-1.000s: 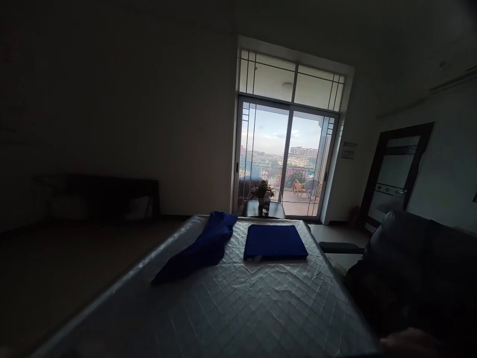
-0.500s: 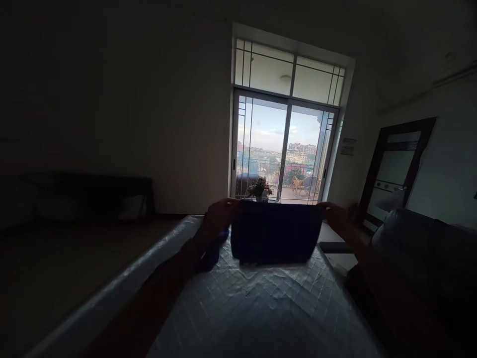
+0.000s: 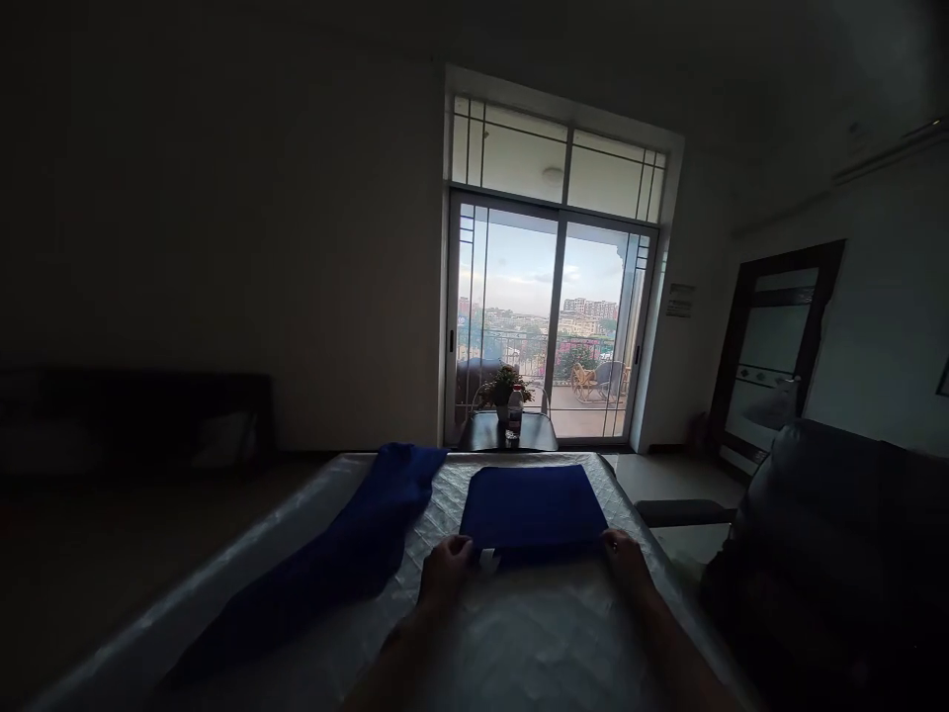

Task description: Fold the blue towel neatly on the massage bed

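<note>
A dark blue folded cloth [image 3: 535, 506], roughly square, lies at the far part of the silvery quilted mattress [image 3: 549, 633]. Its near left corner is pinched by my left hand [image 3: 446, 566], beside a small white tag. My right hand [image 3: 627, 559] grips the near right corner. Between my hands the near edge is in shadow, and I cannot tell whether it touches the mattress. A second blue cloth [image 3: 326, 549] sprawls loosely along the mattress's left side, apart from my hands.
Beyond the mattress stands a small dark table [image 3: 481, 432] with a potted plant [image 3: 504, 384] and a bottle [image 3: 514, 415]. Behind it is a glass sliding door [image 3: 556, 316]. A dark armchair [image 3: 837, 534] borders the right side. The room is dim.
Both hands have come lower and nearer with the folded cloth, which hung upright before and now lies flatter. The loose blue cloth on the left shows more fully.
</note>
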A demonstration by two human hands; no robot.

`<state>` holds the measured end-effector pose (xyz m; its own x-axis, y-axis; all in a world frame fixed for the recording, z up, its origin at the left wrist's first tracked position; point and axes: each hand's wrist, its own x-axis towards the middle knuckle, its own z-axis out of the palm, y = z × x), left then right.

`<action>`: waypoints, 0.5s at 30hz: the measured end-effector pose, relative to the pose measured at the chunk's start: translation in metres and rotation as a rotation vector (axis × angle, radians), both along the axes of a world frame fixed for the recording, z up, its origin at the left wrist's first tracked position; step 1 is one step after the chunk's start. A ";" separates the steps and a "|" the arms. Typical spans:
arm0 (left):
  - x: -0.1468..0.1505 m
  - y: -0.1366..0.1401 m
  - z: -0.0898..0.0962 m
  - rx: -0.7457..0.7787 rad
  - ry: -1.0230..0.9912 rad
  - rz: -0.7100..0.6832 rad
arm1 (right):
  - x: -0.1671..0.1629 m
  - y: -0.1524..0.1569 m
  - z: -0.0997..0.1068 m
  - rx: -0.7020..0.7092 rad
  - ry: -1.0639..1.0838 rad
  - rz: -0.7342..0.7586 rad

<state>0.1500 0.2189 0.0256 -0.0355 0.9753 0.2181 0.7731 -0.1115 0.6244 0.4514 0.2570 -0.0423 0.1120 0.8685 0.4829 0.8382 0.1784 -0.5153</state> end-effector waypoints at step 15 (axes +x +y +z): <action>-0.027 0.016 -0.017 -0.066 0.115 -0.169 | 0.017 0.027 -0.069 0.007 -0.067 -0.072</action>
